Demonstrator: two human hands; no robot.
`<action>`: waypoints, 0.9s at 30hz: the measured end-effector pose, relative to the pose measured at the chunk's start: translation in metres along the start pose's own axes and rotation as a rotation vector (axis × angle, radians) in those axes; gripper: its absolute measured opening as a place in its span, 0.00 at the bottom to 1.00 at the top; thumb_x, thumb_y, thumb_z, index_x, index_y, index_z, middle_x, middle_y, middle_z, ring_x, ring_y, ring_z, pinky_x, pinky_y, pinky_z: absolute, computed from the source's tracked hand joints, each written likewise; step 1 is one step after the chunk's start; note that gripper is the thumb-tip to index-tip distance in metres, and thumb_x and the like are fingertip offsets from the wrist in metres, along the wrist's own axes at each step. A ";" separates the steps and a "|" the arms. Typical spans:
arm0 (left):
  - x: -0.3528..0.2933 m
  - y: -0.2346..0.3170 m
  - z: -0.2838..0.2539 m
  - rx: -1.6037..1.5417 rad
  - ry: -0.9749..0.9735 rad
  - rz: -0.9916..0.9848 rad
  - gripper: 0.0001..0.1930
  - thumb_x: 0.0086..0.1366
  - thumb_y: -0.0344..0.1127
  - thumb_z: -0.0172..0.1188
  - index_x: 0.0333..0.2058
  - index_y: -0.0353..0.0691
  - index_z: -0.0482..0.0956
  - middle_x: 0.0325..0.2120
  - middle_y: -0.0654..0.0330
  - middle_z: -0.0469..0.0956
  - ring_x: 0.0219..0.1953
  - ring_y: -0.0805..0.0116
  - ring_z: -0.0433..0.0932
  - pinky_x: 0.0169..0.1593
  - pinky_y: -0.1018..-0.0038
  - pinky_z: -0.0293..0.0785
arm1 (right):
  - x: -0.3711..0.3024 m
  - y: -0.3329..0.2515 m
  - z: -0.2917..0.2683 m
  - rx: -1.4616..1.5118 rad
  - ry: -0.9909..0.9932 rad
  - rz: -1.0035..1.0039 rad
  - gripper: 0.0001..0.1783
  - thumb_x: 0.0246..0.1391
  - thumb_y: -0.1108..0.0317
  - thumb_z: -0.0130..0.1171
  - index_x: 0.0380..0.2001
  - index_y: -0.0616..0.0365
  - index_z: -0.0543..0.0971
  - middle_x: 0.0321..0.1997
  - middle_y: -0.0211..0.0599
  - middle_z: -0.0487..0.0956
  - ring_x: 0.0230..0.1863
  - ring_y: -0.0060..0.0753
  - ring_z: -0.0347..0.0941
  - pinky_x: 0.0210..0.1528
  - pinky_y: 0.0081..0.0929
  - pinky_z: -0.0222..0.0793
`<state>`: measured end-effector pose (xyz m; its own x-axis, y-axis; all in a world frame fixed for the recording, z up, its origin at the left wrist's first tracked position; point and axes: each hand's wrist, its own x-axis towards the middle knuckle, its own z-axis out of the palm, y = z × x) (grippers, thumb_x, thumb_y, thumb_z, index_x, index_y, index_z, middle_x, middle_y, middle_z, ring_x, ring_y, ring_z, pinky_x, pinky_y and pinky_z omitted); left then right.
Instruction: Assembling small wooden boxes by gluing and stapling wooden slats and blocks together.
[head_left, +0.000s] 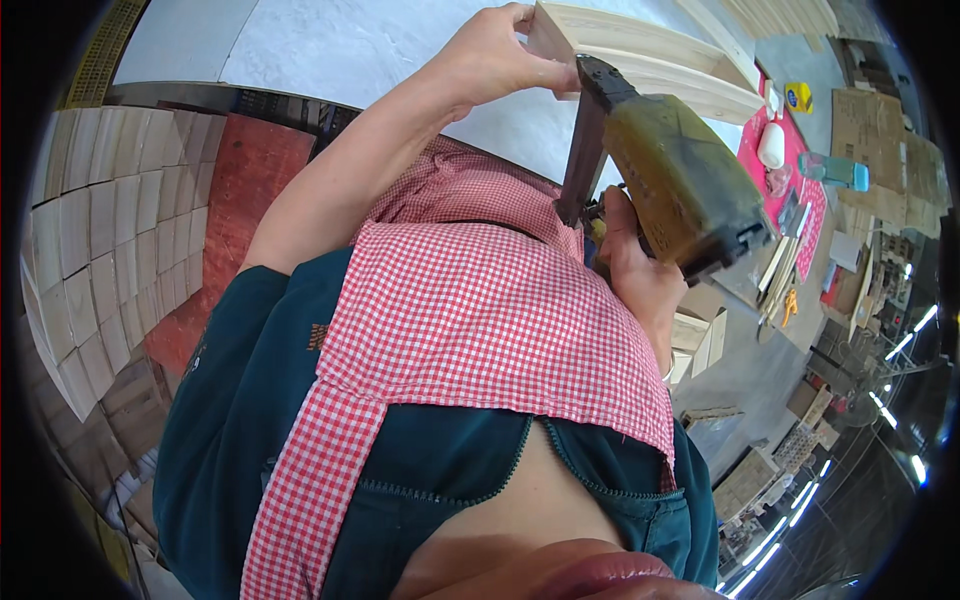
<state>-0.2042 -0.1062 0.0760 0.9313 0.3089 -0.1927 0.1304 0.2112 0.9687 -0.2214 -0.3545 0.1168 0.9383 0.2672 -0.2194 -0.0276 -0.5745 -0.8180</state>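
My left hand [490, 60] grips the left end of a pale wooden frame [655, 70], thumb on the near side and fingers at the far side. The frame, made of narrow boards, is over a white-topped table [330, 50]. My right hand [640, 265] is wrapped around the handle of a nail gun [685, 165] with a scuffed, yellowish-brown body. Its dark nose points up at the frame's left corner, close to my left thumb; whether it touches the wood I cannot tell. The fingers on the trigger side are partly hidden.
Stacked wooden blocks [110, 220] stand at the left beside a red panel [245, 180]. To the right lie a pink cloth [755, 140], a white bottle [771, 146], a blue-capped jar [835, 171], wood strips [780, 270] and orange scissors [790, 306]. Cardboard [870, 130] is farther right.
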 end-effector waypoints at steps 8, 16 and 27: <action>0.005 0.001 -0.001 -0.297 -0.013 -0.077 0.18 0.58 0.30 0.72 0.43 0.31 0.76 0.36 0.52 0.79 0.35 0.67 0.80 0.41 0.79 0.79 | -0.002 -0.003 -0.003 0.009 -0.051 0.060 0.32 0.53 0.66 0.72 0.58 0.63 0.71 0.58 0.52 0.78 0.56 0.47 0.79 0.53 0.34 0.81; 0.005 0.000 0.000 -0.393 -0.030 -0.104 0.14 0.60 0.29 0.71 0.40 0.31 0.76 0.34 0.55 0.79 0.35 0.68 0.80 0.41 0.80 0.79 | 0.000 0.001 -0.004 0.004 -0.118 0.045 0.33 0.53 0.66 0.71 0.59 0.64 0.70 0.58 0.54 0.78 0.56 0.48 0.79 0.54 0.34 0.81; 0.005 -0.003 0.005 -0.364 -0.011 -0.112 0.14 0.60 0.29 0.71 0.40 0.31 0.76 0.33 0.56 0.79 0.34 0.69 0.79 0.40 0.80 0.78 | 0.000 0.003 -0.004 -0.065 -0.093 -0.057 0.33 0.53 0.65 0.72 0.60 0.63 0.70 0.57 0.54 0.78 0.54 0.49 0.80 0.51 0.35 0.82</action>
<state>-0.1985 -0.1097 0.0726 0.9221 0.2552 -0.2907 0.1043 0.5596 0.8222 -0.2201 -0.3596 0.1162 0.9018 0.3695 -0.2239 0.0502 -0.6042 -0.7952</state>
